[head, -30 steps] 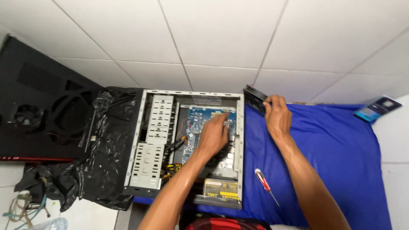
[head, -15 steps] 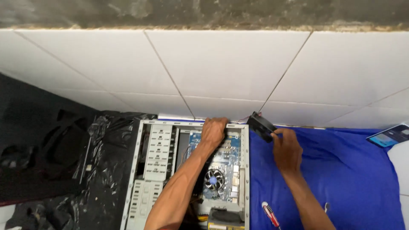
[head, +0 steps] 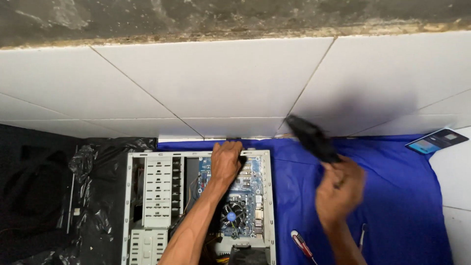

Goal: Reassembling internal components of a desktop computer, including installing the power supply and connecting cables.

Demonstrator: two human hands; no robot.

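Black brush point(head: 310, 137) sits gripped in the closed right hand point(head: 339, 189), blurred. Left hand point(head: 225, 162), fingers curled, grips the far edge of the open computer case point(head: 267, 196).

The right hand point(head: 340, 189) and the black object point(head: 312, 139) it holds, at about three o'clock, are motion-blurred, so what the object is cannot be told. The computer case point(head: 198, 208) and screwdriver point(head: 302, 246) are cut off at six o'clock. The left hand point(head: 225, 162) hides part of the circuit board point(head: 249, 196).
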